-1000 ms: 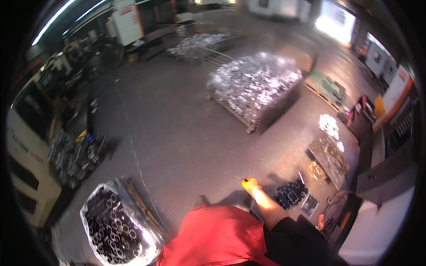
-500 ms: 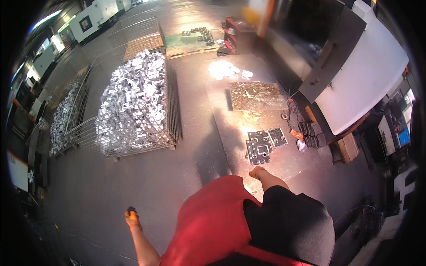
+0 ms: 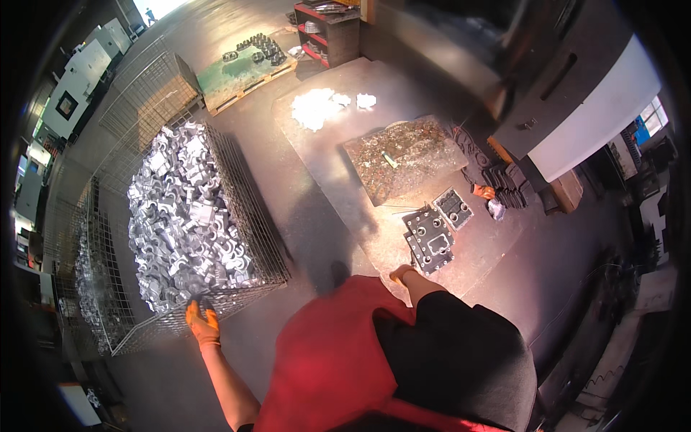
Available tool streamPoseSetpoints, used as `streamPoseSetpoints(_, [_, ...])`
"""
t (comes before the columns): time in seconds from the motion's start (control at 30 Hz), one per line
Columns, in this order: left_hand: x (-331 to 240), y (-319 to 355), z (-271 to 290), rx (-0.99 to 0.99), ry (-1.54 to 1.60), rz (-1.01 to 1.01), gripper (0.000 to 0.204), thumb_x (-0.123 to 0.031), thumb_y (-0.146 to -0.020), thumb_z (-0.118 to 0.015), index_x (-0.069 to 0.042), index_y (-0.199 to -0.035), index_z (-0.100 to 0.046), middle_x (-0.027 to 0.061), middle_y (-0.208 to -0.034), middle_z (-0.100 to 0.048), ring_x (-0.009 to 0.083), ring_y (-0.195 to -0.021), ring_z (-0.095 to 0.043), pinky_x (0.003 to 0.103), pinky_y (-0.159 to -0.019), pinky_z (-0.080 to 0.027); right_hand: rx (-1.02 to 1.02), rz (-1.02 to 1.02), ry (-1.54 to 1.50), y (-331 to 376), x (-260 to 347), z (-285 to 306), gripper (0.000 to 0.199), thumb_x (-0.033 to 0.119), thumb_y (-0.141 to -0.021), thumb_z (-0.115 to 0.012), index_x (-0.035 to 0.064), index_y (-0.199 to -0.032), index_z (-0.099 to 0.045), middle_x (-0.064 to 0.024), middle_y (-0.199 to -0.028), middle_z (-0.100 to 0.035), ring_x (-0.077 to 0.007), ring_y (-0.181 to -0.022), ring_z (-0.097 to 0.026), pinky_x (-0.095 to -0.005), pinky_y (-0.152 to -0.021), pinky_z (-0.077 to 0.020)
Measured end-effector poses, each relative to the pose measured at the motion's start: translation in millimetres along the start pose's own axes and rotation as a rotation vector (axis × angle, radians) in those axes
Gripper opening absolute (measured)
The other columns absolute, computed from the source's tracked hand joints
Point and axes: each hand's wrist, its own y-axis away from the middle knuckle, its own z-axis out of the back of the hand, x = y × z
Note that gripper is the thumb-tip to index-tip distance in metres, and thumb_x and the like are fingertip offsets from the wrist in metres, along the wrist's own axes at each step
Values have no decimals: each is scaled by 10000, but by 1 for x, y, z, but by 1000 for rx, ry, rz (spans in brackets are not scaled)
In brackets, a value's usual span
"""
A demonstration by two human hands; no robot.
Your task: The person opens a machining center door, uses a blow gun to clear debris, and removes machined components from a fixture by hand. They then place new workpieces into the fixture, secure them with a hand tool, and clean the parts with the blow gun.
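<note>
Silver metal parts (image 3: 186, 216), curved and chunky, lie heaped in a wire bin (image 3: 250, 216) at nine o'clock. The left hand (image 3: 204, 327), gloved, is partly open at eight, by the bin's edge — contact unclear. The right hand (image 3: 402, 274), toward four-thirty, is near bolted plates (image 3: 430, 240) — whether closed, I cannot tell.

The left glove (image 3: 202, 327) is bright orange, the right glove (image 3: 402, 273) brownish orange. The apron (image 3: 331, 353) is plain red, the sleeve (image 3: 461, 367) black, the metal castings (image 3: 183, 216) silver-grey, the wire-mesh cage (image 3: 248, 209) grey-gridded, the flat slab (image 3: 417, 162) mottled brown.
</note>
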Motion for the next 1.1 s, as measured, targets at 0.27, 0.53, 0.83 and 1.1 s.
streamPoseSetpoints(0.27, [-63, -126, -16, 118, 231, 336, 350, -55, -830, -609, 59, -1160, -592, 188, -1096, -641, 299, -982, -628, 370, -906, -473, -307, 405, -282, 79, 257, 241, 506, 434, -844, -536, 57, -1157, -665, -196, -1163, -652, -337, -1124, -605, -377, -989, -459])
streamPoseSetpoints(0.53, [-115, -362, -186, 368, 449, 185, 345, -256, -797, -634, -37, -1063, -652, 206, -989, -671, 388, -945, -631, 430, -828, -496, -270, 263, -522, -32, 328, 324, 520, 394, -850, -555, 10, -1192, -634, -203, -1205, -637, -317, -1151, -595, -370, -973, -457])
streamPoseSetpoints(0.83, [-189, -642, -304, 714, 520, -166, 427, -316, -840, -602, -55, -1177, -613, 195, -1177, -625, 346, -1162, -559, 403, -993, -440, -207, -299, -506, -91, 267, 389, 449, 385, -856, -484, 77, -1122, -675, -173, -1188, -645, -335, -1116, -602, -407, -961, -445])
streamPoseSetpoints(1.1, [-346, -805, -409, 758, 595, -607, 451, -343, -866, -579, -68, -1223, -580, 191, -1234, -601, 352, -1204, -531, 418, -1002, -426, -381, -402, -812, -102, 300, 455, 364, 337, -775, -563, 76, -963, -733, -167, -1040, -690, -317, -963, -647, -415, -861, -476])
